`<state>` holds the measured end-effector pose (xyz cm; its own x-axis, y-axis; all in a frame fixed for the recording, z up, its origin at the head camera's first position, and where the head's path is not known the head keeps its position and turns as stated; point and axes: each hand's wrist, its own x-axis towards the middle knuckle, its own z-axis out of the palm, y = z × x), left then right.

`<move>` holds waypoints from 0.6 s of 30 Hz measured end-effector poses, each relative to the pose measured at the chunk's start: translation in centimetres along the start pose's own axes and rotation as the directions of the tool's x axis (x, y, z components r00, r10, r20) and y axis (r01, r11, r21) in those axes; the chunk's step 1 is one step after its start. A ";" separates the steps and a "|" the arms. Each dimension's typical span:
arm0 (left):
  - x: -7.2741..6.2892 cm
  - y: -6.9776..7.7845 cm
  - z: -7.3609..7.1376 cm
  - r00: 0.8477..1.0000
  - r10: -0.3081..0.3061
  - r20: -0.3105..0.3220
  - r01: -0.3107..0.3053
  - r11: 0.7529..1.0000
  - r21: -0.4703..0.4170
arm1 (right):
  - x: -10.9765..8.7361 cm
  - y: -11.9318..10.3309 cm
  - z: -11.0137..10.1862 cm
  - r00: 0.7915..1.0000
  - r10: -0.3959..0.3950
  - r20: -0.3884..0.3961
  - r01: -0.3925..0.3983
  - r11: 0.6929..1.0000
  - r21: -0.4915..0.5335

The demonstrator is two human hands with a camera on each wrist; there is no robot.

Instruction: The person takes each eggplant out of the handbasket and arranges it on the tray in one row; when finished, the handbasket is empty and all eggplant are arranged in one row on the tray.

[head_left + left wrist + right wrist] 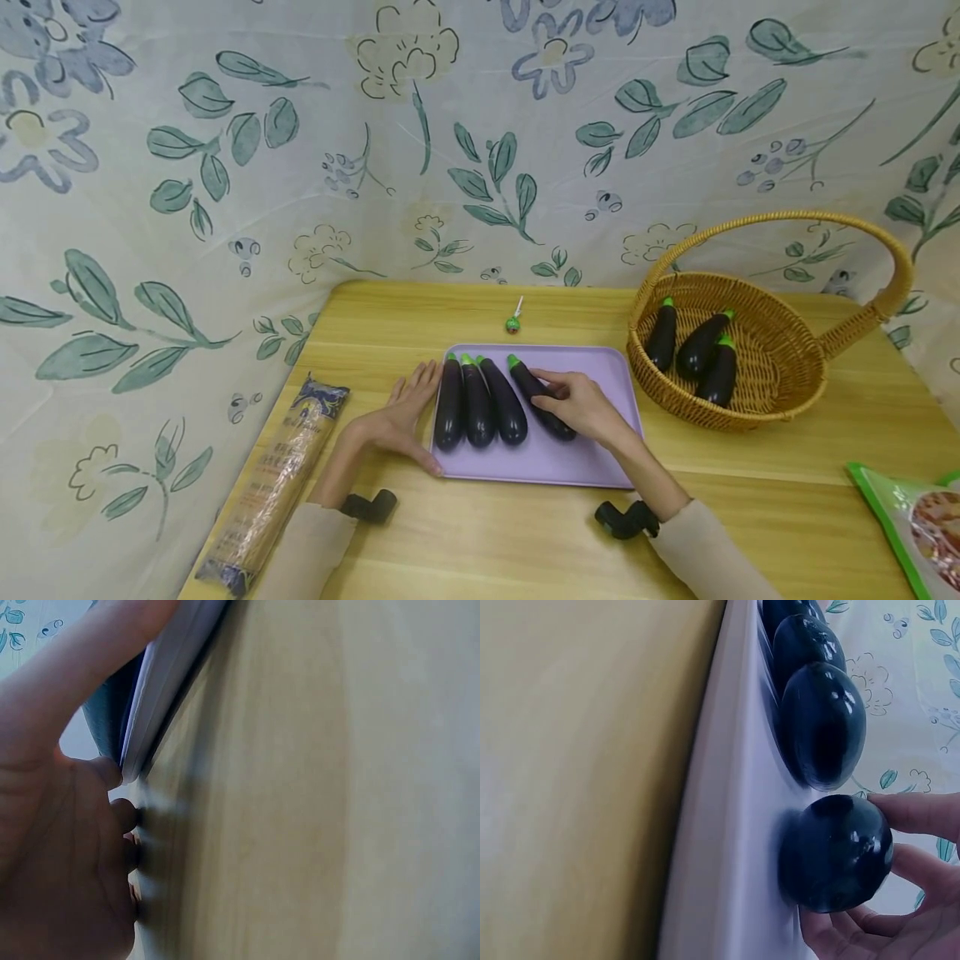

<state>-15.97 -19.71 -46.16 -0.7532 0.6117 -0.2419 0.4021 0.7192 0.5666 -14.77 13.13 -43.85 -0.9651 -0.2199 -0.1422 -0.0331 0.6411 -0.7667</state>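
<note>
On a lilac tray (pixel 600 462) lie several dark eggplants with green stem ends. My right hand (pixel 579 406) grips the rightmost eggplant (pixel 542 398), thumb and fingers on either side. The right wrist view has the rounded end of that eggplant (pixel 836 855) between the fingers, low over the tray or touching it. Three eggplants lie side by side to its left, the middle one (pixel 478 404) among them. With fingers spread, my left hand (pixel 395 421) touches the tray's left edge. In the left wrist view its thumb (pixel 82 664) reaches along the tray wall (pixel 161 682).
A wicker basket (pixel 810 367) with a tall handle, holding three eggplants, stands right of the tray. A lollipop (pixel 513 323) lies behind the tray. Left is a long pack of noodles (pixel 281 475); a green-edged bag (pixel 900 525) lies at the right front. A floral cloth hangs behind.
</note>
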 end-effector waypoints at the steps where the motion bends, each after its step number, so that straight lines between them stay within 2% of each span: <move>1: 0.0 0.0 0.0 1.000 -0.001 0.001 0.001 1.000 0.001 | 0.1 -0.1 0.1 1.000 0.005 0.001 -0.005 1.000 0.007; 18: 0.0 -0.3 0.1 1.000 -0.003 0.004 0.003 1.000 0.005 | 0.0 -0.5 0.2 0.999 0.016 0.030 -0.018 0.997 0.080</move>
<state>-16.02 -19.86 -46.37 -0.7521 0.6109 -0.2472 0.4025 0.7228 0.5617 -14.74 12.65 -43.59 -0.9571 -0.2321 -0.1733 0.0055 0.5839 -0.8118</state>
